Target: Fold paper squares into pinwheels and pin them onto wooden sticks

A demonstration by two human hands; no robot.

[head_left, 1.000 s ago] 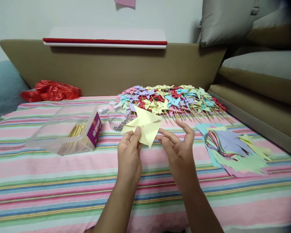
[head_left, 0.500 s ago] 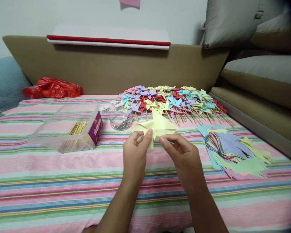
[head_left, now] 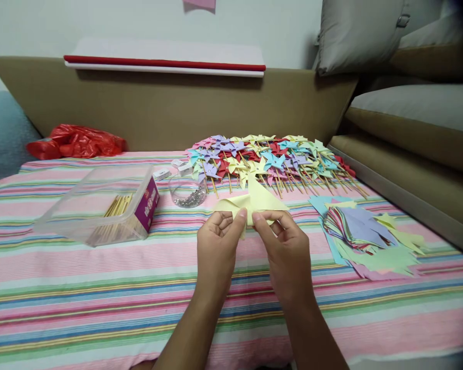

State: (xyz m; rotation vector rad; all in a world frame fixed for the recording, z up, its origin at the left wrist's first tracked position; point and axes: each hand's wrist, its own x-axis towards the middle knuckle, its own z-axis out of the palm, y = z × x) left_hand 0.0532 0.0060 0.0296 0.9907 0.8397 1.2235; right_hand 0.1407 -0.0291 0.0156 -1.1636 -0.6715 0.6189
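Note:
Both my hands hold a pale yellow cut paper above the striped cloth. My left hand pinches its near edge with thumb and fingers. My right hand pinches the same edge right beside it, fingertips almost touching. The paper's points stick up and out beyond my fingers. Behind it lies a spread of finished coloured pinwheels on sticks.
A clear plastic box with wooden sticks sits at the left. A small glass jar of silver pins stands by it. A stack of cut coloured papers lies at the right. A red plastic bag rests at the back left, cushions at the right.
My right hand has come in from open fingers to a pinch on the yellow paper. The paper has dropped from upright to lying flatter between both hands.

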